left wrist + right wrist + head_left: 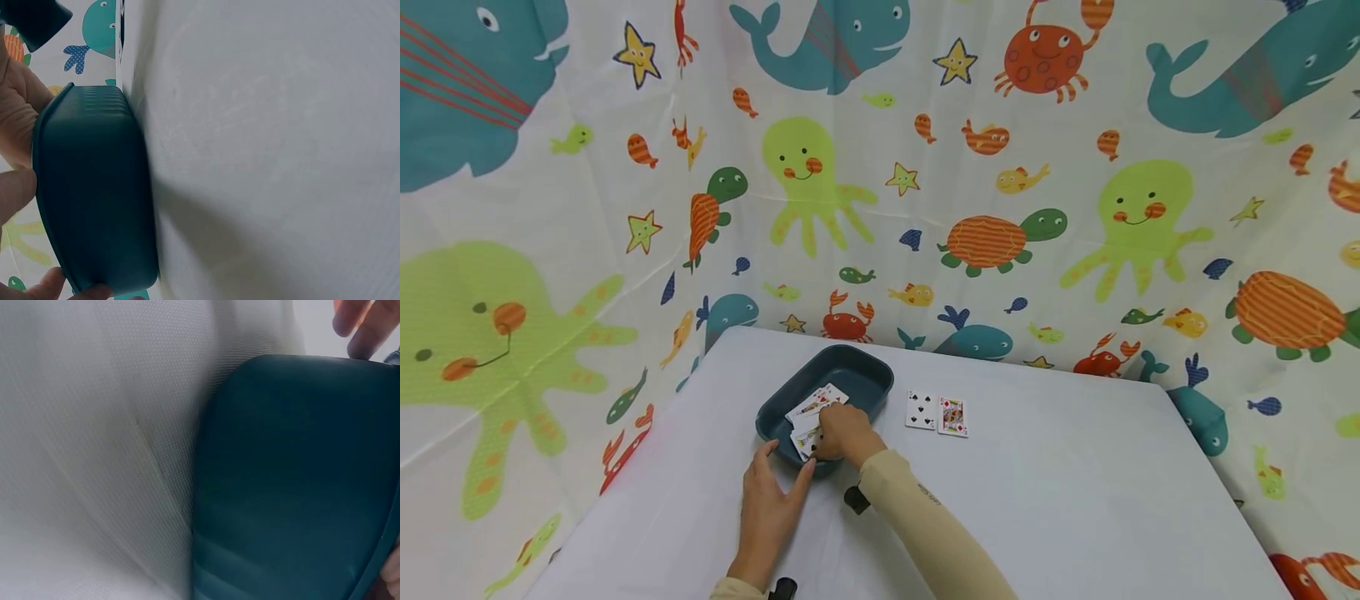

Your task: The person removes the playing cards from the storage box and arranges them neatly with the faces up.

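Note:
A dark teal plastic tub (872,358) stands on the table with several loose playing cards (817,402) inside, some face cards among them. My right hand (847,433) reaches down over the near rim into the tub, its fingers at the cards; the fingertips are hidden, so a hold on a card cannot be made out. At the near left corner, my left hand (769,508) touches the tub with thumb and fingers spread apart. The left wrist view shows the left thumb (17,190) against the rim and fingertips on the tub's outer wall.
To the right of the tub, a black-suited number card (921,409) and a red-suited face card (953,416) lie face up side by side on the white table (1075,483). A curtain (865,217) printed with sea animals hangs behind and beside the table.

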The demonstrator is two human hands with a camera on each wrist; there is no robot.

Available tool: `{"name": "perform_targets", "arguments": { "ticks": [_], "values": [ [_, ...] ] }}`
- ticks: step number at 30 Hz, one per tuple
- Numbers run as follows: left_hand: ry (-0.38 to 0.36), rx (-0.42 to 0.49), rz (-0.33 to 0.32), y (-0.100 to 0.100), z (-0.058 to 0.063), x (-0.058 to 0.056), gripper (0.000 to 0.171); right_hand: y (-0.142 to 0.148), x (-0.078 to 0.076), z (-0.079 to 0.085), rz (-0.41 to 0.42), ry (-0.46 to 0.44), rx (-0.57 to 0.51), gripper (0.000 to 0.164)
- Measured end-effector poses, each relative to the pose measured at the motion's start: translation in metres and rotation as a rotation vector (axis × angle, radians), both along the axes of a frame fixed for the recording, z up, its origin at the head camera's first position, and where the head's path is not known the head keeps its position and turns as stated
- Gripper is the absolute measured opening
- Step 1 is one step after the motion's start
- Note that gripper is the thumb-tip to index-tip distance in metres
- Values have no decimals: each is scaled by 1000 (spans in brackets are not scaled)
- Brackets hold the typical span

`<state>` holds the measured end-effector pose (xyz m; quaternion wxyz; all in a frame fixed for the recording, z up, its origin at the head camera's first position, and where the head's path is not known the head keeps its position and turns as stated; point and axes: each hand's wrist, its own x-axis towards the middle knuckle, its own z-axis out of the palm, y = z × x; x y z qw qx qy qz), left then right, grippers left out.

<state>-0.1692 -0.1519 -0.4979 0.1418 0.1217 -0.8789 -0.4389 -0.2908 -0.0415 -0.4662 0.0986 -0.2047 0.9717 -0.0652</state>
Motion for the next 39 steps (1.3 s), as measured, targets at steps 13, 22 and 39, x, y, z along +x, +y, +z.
{"name": "perform_targets", "arguments": {
  "ticks": [13, 22, 39],
  "values": [
    [-23, -5, -6, 0, 0, 2, 73, 13, 2, -3, 19, 23, -180, 70],
    [-36, -8, -8, -1, -1, 2, 73, 28, 3, 2, 2, -30, -448, 79],
    [-16, -11, 0, -1, -1, 1, 72, 65, 15, 16, -56, -39, -782, 82]
  ]
}}
